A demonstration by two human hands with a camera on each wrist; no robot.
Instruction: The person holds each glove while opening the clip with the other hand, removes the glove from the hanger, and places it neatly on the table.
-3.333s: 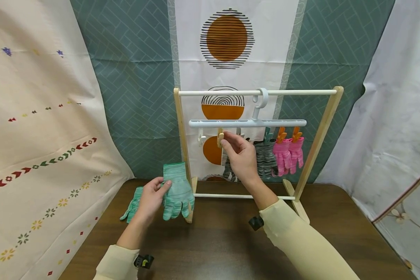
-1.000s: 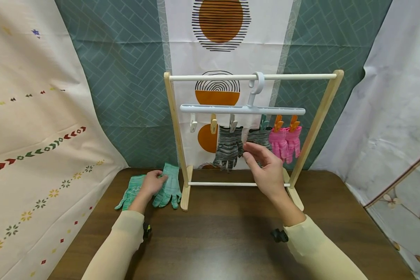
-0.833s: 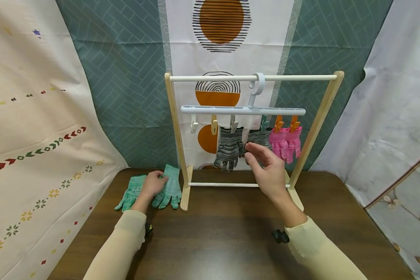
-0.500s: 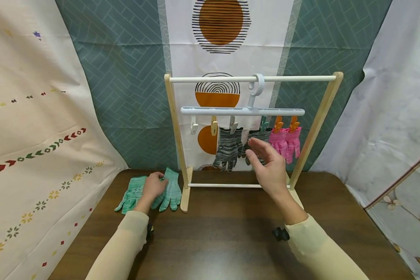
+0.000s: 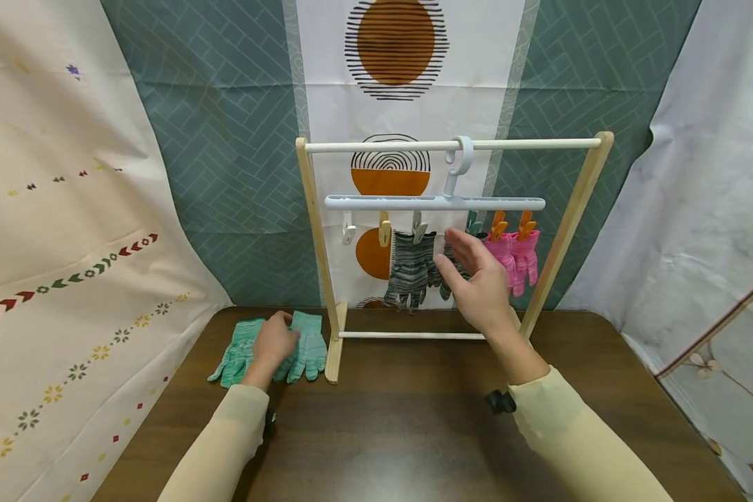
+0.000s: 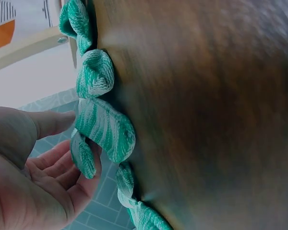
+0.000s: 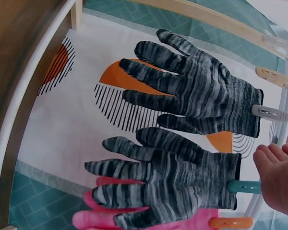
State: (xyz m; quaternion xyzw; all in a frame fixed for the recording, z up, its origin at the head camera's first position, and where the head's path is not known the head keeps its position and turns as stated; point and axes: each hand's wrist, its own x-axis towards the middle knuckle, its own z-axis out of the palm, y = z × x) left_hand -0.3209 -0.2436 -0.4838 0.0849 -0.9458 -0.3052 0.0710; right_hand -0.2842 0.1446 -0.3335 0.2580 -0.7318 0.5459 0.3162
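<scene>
Two green-striped knit gloves lie on the table at the left: a left one (image 5: 237,354) and a right one (image 5: 309,348). My left hand (image 5: 275,343) is between them, thumb and fingers around part of the right one; in the left wrist view the glove (image 6: 105,129) shows between thumb and curled fingers. My right hand (image 5: 482,284) hovers with relaxed fingers, holding nothing, before the hanging grey-striped gloves (image 7: 197,86). Its fingertips are near the teal clip (image 7: 245,186). A grey clip (image 7: 270,113) holds the other grey glove.
A pale blue hanger (image 5: 433,203) hangs from the white bar of a wooden rack (image 5: 314,230). Pink gloves (image 5: 523,261) hang at right from orange clips (image 5: 526,226). A white clip (image 5: 348,229) and a cream clip (image 5: 385,230) hang without gloves at left.
The green glove my left hand held up is now on the table, and has since straightened a little. My right hand has left the cream clip, moved right, then risen slightly toward the teal clip.
</scene>
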